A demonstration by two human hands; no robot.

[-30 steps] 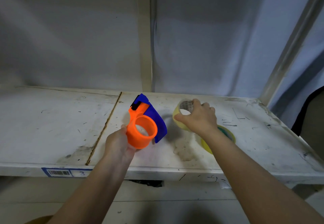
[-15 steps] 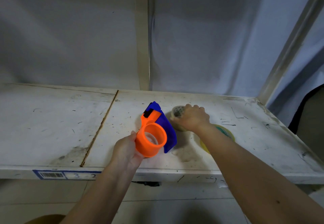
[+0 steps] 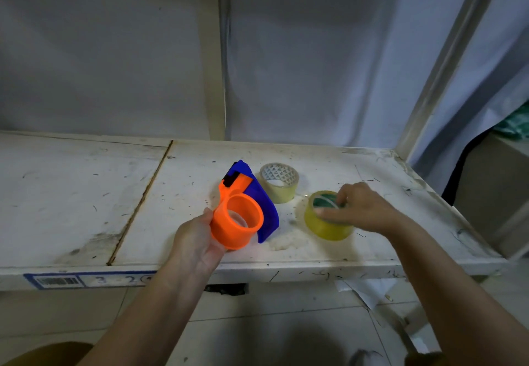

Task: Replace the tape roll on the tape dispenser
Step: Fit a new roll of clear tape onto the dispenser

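Dispenser point(image 3: 242, 217) hub is held bare in left hand point(image 3: 194, 244), spent roll point(image 3: 279, 182) set aside; full roll point(image 3: 326, 221) is pinched by right hand point(image 3: 360, 208), unmounted.

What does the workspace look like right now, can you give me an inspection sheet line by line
Surface: white shelf, scuffed, with a barcode label on its front edge.
Job's things: orange and blue tape dispenser, spool bare; nearly spent roll standing behind it; full yellow roll lying flat.
Clutter: nothing seen.
Grippers: left hand holds the dispenser; right hand rests its fingers on the yellow roll.
Cables: nothing seen.
Surroundings: grey-blue sheeting behind.
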